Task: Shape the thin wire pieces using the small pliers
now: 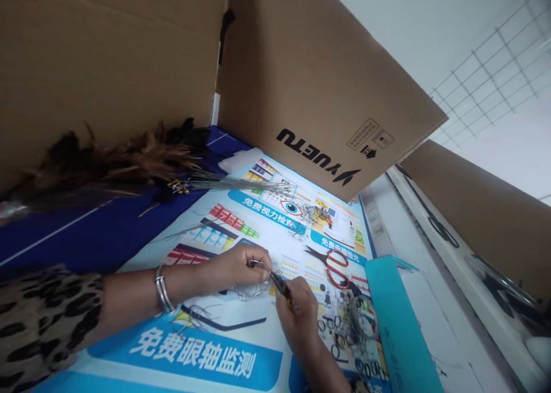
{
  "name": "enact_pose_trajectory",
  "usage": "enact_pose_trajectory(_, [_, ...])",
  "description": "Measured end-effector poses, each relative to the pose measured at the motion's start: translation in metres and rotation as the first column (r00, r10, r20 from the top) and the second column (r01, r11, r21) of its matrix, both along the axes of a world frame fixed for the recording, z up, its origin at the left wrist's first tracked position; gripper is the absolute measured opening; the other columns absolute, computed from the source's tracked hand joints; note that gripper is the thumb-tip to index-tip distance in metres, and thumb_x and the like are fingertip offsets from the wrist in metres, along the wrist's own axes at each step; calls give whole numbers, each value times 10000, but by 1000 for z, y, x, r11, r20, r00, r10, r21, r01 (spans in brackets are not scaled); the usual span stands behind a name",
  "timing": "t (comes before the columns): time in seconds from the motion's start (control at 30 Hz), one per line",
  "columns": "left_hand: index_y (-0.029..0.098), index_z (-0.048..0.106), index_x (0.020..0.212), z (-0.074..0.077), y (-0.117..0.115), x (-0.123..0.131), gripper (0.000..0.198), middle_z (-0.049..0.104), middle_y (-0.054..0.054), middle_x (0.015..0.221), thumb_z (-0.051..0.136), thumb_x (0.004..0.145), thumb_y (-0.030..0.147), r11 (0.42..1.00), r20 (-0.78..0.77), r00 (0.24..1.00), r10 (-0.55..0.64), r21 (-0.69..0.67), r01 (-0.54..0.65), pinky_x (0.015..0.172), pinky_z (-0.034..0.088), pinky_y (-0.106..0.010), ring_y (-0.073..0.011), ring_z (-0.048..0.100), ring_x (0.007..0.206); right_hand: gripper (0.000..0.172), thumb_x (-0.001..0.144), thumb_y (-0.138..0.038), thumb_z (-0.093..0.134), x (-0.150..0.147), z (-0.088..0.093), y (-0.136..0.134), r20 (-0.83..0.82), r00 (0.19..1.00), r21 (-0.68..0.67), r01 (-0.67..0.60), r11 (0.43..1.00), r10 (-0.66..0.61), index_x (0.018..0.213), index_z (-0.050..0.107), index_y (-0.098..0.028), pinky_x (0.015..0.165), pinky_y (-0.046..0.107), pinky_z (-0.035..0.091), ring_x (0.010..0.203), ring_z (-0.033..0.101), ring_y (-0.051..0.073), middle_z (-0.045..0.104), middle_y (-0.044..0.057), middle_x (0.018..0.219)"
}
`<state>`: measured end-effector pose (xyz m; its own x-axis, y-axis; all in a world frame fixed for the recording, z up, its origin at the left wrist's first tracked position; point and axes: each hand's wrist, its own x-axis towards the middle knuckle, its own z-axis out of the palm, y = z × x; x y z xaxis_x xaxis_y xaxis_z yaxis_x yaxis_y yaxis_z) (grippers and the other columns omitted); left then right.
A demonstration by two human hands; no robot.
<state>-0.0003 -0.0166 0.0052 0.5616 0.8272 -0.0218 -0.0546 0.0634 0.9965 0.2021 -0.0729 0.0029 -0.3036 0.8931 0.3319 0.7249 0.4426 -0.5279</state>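
Observation:
My left hand (246, 265) is closed, its fingers pinching a thin piece of wire (257, 262). In my right hand (300, 310) is a pair of pliers (280, 285) with dark jaws, which point up and left and meet the wire beside my left fingertips. Just below my left hand hangs or lies a loop of thin wire (249, 292); whether it joins the held piece I cannot tell. Red-handled scissors (333, 264) lie beyond my right hand. Loose cut wires (196, 316) lie under my left forearm.
A bundle of straight wires (241, 182) and brown feathers (129, 158) lie at the back left. Small wire pieces (316, 214) are heaped farther back. Rings and a wire coil (364, 318) lie at the right by a teal box (398, 324). Cardboard panels (310, 83) stand behind.

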Motion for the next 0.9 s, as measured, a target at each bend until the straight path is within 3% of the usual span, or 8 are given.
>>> enact_pose_trajectory(0.5, [137, 616, 721, -4, 0, 2, 138, 522, 23, 633, 577, 716, 269, 996, -43, 998, 38, 77, -35, 528, 347, -187, -105, 444, 586, 129, 785, -147, 445, -1, 0, 0, 41, 999, -21, 24, 999, -23, 665, 465, -190, 572, 239, 353, 644, 451, 140, 448, 7, 666])
enact_pose_trajectory(0.9, [126, 614, 767, -9, 2, 1, 188, 470, 34, 591, 602, 712, 306, 999, 17, 1000, -25, -26, 25, 479, 305, -181, -83, 382, 522, 102, 776, -143, 459, -2, -1, 0, 35, 999, -5, 23, 1000, -23, 690, 488, -189, 579, 243, 361, 662, 461, 145, 461, 11, 683])
